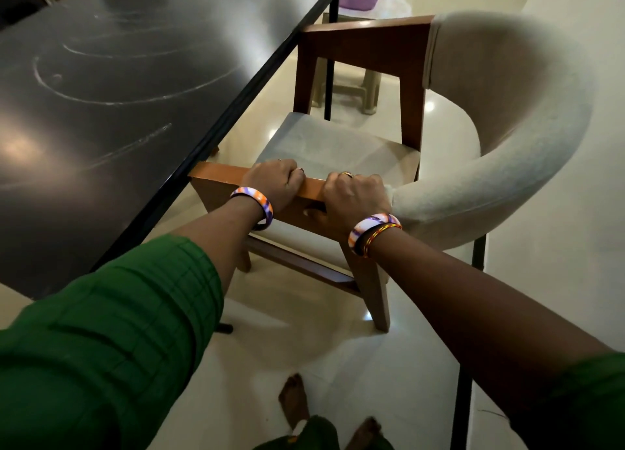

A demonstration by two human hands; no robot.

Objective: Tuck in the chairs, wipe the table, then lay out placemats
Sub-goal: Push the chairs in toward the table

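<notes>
smeared dark table point(101, 111), glossy cream floor point(338, 365)

Wooden armchair w/ curved off-white upholstered back & grey seat cushion point(338, 152) stands upright beside black glossy table point(101, 111), near armrest's front tip touching tabletop edge. Tabletop shows whitish curved smear marks.
</notes>
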